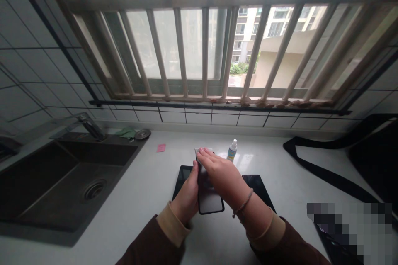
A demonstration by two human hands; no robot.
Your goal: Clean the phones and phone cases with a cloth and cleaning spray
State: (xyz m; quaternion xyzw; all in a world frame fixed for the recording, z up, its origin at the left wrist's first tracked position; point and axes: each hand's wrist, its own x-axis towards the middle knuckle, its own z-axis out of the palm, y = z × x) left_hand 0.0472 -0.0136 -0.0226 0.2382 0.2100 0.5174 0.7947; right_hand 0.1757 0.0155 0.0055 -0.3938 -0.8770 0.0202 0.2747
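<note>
One sink [129, 164], sunk into the counter [130, 215] at nine o'clock from the hands, has a single round drain [95, 190] in its floor. One small bottle [231, 151] with a white cap stands upright at one o'clock, near the right hand [222, 173]; its contents cannot be made out.

One black-rimmed phone [211, 202] is held above the counter, between the two hands. The left hand [185, 199] grips its left edge, thumb along the side. The right hand lies across its upper part, fingers straight and side by side; its thumb is hidden, so whether it pinches anything cannot be told. A pale edge shows by its fingertips, too small to identify.

Two dark flat devices lie partly covered: one tablet [184, 173] at ten o'clock, another slab [257, 185] at three. Farther off are one pink note [161, 148] at ten o'clock and one black strap [314, 168] at two.
</note>
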